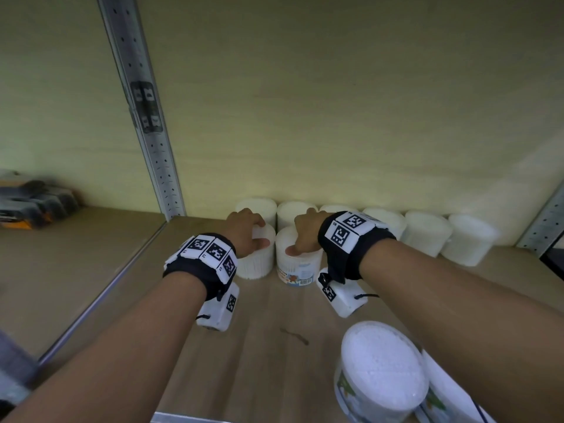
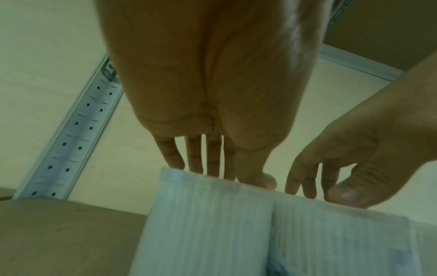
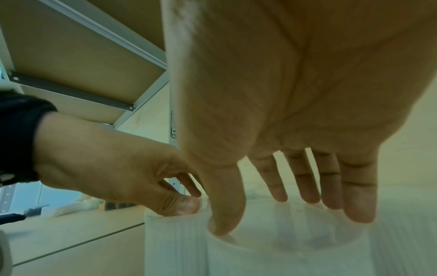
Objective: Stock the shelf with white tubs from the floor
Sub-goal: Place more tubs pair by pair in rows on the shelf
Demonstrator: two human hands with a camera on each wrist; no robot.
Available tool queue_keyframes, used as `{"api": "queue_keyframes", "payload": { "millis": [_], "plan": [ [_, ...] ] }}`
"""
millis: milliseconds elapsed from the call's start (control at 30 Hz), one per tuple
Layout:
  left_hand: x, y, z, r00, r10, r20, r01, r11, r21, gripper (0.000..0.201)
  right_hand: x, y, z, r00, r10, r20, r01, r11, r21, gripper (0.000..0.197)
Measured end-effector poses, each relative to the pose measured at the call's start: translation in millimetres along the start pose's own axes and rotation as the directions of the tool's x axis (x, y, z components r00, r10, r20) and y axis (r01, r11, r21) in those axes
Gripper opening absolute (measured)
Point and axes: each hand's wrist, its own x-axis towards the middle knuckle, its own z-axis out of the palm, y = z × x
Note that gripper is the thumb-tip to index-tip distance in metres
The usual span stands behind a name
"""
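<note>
Left hand (image 1: pixel 247 232) grips one white tub (image 1: pixel 256 257) from above; right hand (image 1: pixel 305 236) apparently grips its neighbour (image 1: pixel 297 264), both on the shelf (image 1: pixel 259 346). Pushing farther could jostle the back row (image 1: pixel 424 233) beyond the hands.

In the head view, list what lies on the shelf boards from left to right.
Dark and orange tool cases → perforated metal upright → tub under the left hand → labelled tub under the right hand → last tub of the back row.
</note>
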Motion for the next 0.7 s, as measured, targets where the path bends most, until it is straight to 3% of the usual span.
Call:
{"api": "queue_keyframes", "payload": {
  "millis": [700],
  "plan": [
    [0.0,2.3,0.6,1.0,0.003,0.009,-0.003,1.0,-0.016,0.054,8.2,8.8,1.5,0.992,-0.129,-0.016,0.129,0.99,0.048,0.071]
  ]
}}
